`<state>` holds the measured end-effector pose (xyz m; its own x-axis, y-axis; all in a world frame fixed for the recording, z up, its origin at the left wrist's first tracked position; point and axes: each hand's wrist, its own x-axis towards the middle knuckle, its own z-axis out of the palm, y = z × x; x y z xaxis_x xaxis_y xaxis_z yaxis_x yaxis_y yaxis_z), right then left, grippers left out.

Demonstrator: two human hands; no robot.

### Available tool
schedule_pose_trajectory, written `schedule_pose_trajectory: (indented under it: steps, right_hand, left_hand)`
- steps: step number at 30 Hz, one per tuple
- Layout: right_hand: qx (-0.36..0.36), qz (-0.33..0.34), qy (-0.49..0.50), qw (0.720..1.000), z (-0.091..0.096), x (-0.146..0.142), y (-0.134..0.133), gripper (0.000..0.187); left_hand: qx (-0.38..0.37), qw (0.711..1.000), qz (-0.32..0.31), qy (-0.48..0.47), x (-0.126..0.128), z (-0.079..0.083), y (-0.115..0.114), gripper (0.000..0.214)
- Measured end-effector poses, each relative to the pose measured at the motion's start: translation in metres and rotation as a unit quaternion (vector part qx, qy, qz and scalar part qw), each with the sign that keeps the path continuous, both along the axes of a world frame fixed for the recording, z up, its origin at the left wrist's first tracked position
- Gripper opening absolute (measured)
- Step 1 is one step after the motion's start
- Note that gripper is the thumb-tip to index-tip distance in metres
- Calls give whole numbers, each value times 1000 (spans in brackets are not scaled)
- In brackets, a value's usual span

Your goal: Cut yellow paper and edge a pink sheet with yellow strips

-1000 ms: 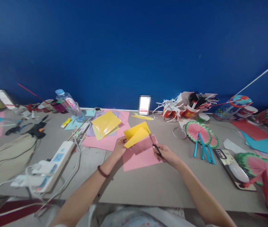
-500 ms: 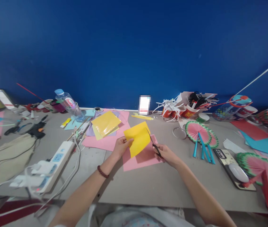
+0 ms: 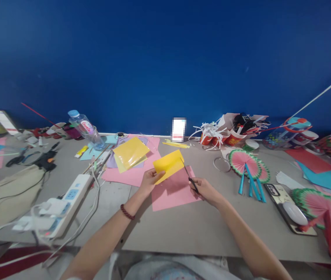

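A person's two bare hands work with yellow paper (image 3: 169, 165) and a pair of black-handled scissors (image 3: 193, 184) just above a pink sheet (image 3: 177, 196) lying on a grey tabletop (image 3: 165, 229). The yellow paper is held up over the far left part of the pink sheet. The left hand (image 3: 150, 181), at the pink sheet's left edge, pinches the paper's lower left side, thumb on top and fingers behind. The right hand (image 3: 207, 190), at the pink sheet's right edge, is wrapped around the scissors' handles; the slim blades reach up to the paper's right edge, and whether they are parted cannot be told. Beyond the pink sheet lie narrow yellow strips (image 3: 179, 144); to its far left is a glossy packet of yellow paper (image 3: 132, 151), and to its right a pink and green pleated fan (image 3: 244, 163). Judging by what shows, cutting looks under way but unfinished: the yellow paper appears to be in one piece, with most of it uncut, and the depth of any cut is unclear. Half a second ago the yellow paper hung lower over the pink sheet, showing a broad face; now it looks shallower, its lower part lifted or curled. Both hands and the scissors have barely moved.
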<state>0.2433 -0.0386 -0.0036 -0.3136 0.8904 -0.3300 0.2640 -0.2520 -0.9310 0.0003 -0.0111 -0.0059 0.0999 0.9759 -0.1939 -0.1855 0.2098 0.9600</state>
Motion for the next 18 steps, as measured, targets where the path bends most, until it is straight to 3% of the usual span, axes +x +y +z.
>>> schedule_pose_trajectory:
  steps: [10, 18]
  right_hand:
    - [-12, -10, 5, 1000, 2, -1, 0, 45]
    - [-20, 6, 28, 999, 1, 0, -1, 46]
  left_hand:
    - [-9, 1000, -1, -10, -1, -5, 1, 42]
    - [17, 1000, 9, -9, 1, 1, -1, 40]
